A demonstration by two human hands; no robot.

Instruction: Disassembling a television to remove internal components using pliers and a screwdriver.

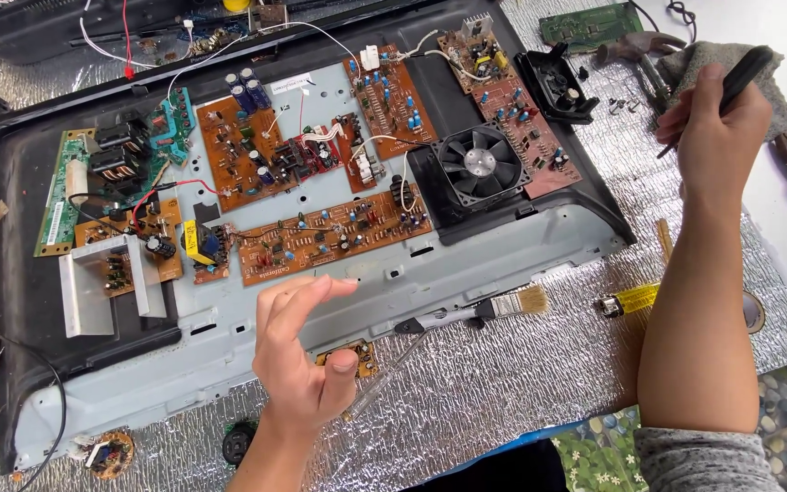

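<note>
Left hand [307, 351] hovering open, fingers loosely curled, holding nothing, just above the long brown circuit board [330, 235] running left to right on the grey chassis [466, 264]. Right hand [717, 123] far off right, gripping a black-handled tool [741, 75].

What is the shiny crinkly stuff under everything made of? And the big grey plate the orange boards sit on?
The crinkly sheet looks like silver foil over padding: it glints and has a quilted, dimpled pattern. The grey plate seems to be bare sheet metal: dull, flat, with punched slots and folded edges. The orange boards look like stiff circuit board.
</note>
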